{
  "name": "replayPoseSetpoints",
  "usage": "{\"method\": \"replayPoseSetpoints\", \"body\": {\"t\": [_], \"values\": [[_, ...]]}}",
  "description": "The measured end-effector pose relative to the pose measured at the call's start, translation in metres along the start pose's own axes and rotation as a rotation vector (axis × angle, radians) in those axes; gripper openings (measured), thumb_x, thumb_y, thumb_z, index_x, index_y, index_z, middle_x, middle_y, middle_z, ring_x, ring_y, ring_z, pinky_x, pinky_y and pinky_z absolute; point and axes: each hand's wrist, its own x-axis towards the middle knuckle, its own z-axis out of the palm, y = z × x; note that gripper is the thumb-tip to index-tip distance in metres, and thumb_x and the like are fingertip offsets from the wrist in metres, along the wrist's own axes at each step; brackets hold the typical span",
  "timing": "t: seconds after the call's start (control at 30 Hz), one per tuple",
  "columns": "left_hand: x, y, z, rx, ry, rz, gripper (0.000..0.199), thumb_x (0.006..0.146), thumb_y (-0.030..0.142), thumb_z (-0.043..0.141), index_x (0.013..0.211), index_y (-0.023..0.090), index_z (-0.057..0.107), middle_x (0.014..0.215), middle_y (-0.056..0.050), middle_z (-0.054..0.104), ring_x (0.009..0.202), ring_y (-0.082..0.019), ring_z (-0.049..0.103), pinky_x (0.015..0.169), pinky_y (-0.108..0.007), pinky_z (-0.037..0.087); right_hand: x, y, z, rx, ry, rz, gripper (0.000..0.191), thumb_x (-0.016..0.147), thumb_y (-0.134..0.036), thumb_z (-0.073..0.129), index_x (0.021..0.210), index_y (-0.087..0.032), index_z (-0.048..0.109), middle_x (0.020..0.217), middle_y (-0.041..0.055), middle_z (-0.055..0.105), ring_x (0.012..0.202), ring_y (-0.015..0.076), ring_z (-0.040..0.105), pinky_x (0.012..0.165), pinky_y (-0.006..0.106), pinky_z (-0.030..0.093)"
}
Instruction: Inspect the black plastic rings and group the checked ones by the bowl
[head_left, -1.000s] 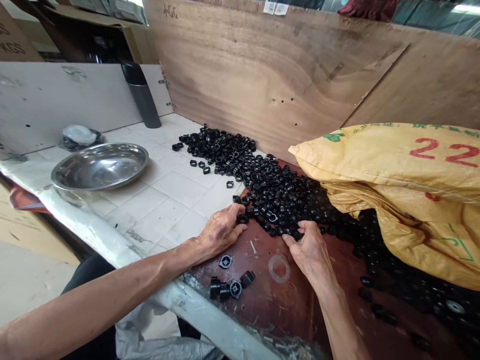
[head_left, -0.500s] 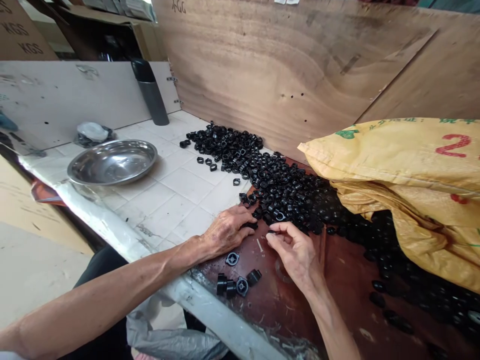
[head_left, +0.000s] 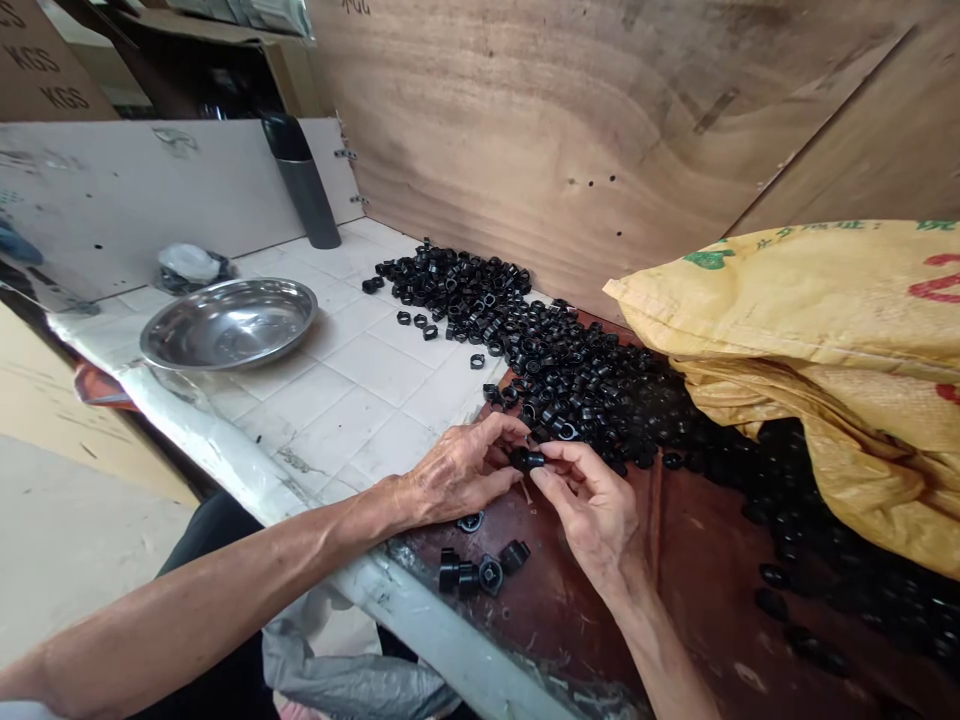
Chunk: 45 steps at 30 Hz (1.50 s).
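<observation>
My left hand (head_left: 461, 470) and my right hand (head_left: 592, 500) meet over the brown board, fingertips close together. Between them is a small black plastic fitting (head_left: 527, 459), pinched from both sides; the fingers cover part of it. Just beyond lies a long pile of black plastic rings and caps (head_left: 555, 365). Nearer the edge, several black round fittings (head_left: 466, 573) rest in a small group, one of them showing a spoked face (head_left: 490, 575). Another spoked piece (head_left: 471, 522) lies partly hidden under my left hand.
A steel bowl (head_left: 229, 325) sits on the white tiled surface (head_left: 352, 380), with a dark flask (head_left: 304, 185) behind it. A yellow woven sack (head_left: 787, 330) covers the right side, black parts spilling from beneath. Wooden boards (head_left: 562, 130) wall off the back.
My hands have come together, and the black fitting now sits between both sets of fingertips. My left hand has lifted slightly. The view has shifted a little.
</observation>
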Motion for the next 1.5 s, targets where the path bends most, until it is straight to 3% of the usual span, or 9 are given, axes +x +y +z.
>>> {"method": "replayPoseSetpoints", "body": {"t": [0.1, 0.2, 0.6, 0.83, 0.9, 1.0, 1.13, 1.27, 1.5], "values": [[-0.001, 0.001, 0.002, -0.225, -0.016, -0.046, 0.03, 0.09, 0.015, 0.064, 0.119, 0.017, 0.055, 0.106, -0.008, 0.076, 0.096, -0.019, 0.077, 0.084, -0.032, 0.063, 0.0, -0.003, 0.0, -0.005, 0.001, 0.007, 0.019, 0.087, -0.036, 0.075, 0.102, -0.024, 0.074, 0.097, 0.0028, 0.077, 0.085, 0.0185, 0.073, 0.078, 0.026, 0.059], [-0.001, -0.001, 0.002, -0.201, -0.015, -0.056, 0.026, 0.091, 0.016, 0.064, 0.117, 0.016, 0.061, 0.102, -0.008, 0.076, 0.09, -0.019, 0.077, 0.078, -0.03, 0.063, -0.001, -0.009, 0.0, -0.013, -0.008, 0.005, 0.019, 0.087, -0.036, 0.074, 0.101, -0.023, 0.074, 0.094, 0.0029, 0.077, 0.082, 0.0184, 0.073, 0.075, 0.026, 0.059], [0.0, -0.002, -0.003, 0.008, 0.062, 0.298, 0.023, 0.094, 0.017, 0.067, 0.117, 0.018, 0.069, 0.114, -0.011, 0.076, 0.107, -0.02, 0.073, 0.095, -0.033, 0.06, -0.003, -0.015, 0.003, -0.225, 0.068, -0.182, 0.021, 0.094, -0.038, 0.067, 0.108, -0.023, 0.071, 0.091, 0.0055, 0.077, 0.076, 0.0197, 0.073, 0.073, 0.029, 0.059], [0.002, 0.002, -0.003, -0.068, 0.081, 0.22, 0.017, 0.094, 0.019, 0.068, 0.111, 0.017, 0.07, 0.108, -0.01, 0.076, 0.1, -0.019, 0.073, 0.09, -0.031, 0.061, -0.005, -0.018, -0.004, -0.276, -0.067, -0.217, 0.021, 0.098, -0.035, 0.062, 0.113, -0.022, 0.067, 0.085, 0.0036, 0.076, 0.073, 0.0178, 0.073, 0.07, 0.026, 0.057], [0.002, 0.003, -0.004, -0.065, 0.055, 0.253, 0.017, 0.095, 0.02, 0.068, 0.111, 0.017, 0.07, 0.108, -0.009, 0.076, 0.101, -0.019, 0.073, 0.091, -0.032, 0.06, -0.005, -0.018, -0.005, -0.335, -0.07, -0.228, 0.02, 0.1, -0.037, 0.058, 0.096, -0.021, 0.07, 0.069, 0.0009, 0.071, 0.059, 0.0155, 0.067, 0.062, 0.024, 0.052], [0.002, 0.004, -0.005, -0.061, 0.029, 0.27, 0.019, 0.095, 0.02, 0.068, 0.114, 0.017, 0.069, 0.11, -0.01, 0.075, 0.104, -0.019, 0.072, 0.094, -0.033, 0.059, -0.004, -0.019, -0.005, -0.452, -0.026, -0.268, 0.044, 0.103, -0.042, 0.05, 0.064, -0.023, 0.06, 0.052, -0.0003, 0.059, 0.049, 0.014, 0.057, 0.055, 0.025, 0.044], [0.001, 0.003, -0.005, -0.091, 0.04, 0.205, 0.017, 0.095, 0.02, 0.066, 0.112, 0.017, 0.07, 0.109, -0.01, 0.075, 0.101, -0.019, 0.072, 0.091, -0.033, 0.06, -0.005, -0.026, -0.006, -0.41, -0.027, -0.225, 0.034, 0.101, -0.045, 0.051, 0.082, -0.023, 0.069, 0.066, 0.0021, 0.068, 0.059, 0.0169, 0.063, 0.059, 0.025, 0.047], [0.001, 0.004, -0.005, -0.095, 0.049, 0.147, 0.018, 0.095, 0.021, 0.066, 0.112, 0.016, 0.069, 0.106, -0.01, 0.075, 0.097, -0.019, 0.072, 0.087, -0.032, 0.06, -0.007, -0.033, -0.005, -0.396, -0.066, -0.24, 0.043, 0.099, -0.044, 0.055, 0.062, -0.024, 0.059, 0.055, -0.0005, 0.058, 0.052, 0.0147, 0.055, 0.055, 0.026, 0.042], [0.001, 0.006, -0.006, -0.075, 0.074, 0.134, 0.017, 0.094, 0.022, 0.066, 0.111, 0.017, 0.069, 0.104, -0.009, 0.075, 0.095, -0.019, 0.072, 0.085, -0.031, 0.059, -0.007, -0.035, -0.006, -0.355, -0.086, -0.215, 0.033, 0.095, -0.042, 0.063, 0.068, -0.023, 0.063, 0.06, -0.0012, 0.061, 0.054, 0.0141, 0.055, 0.054, 0.025, 0.044]]}}
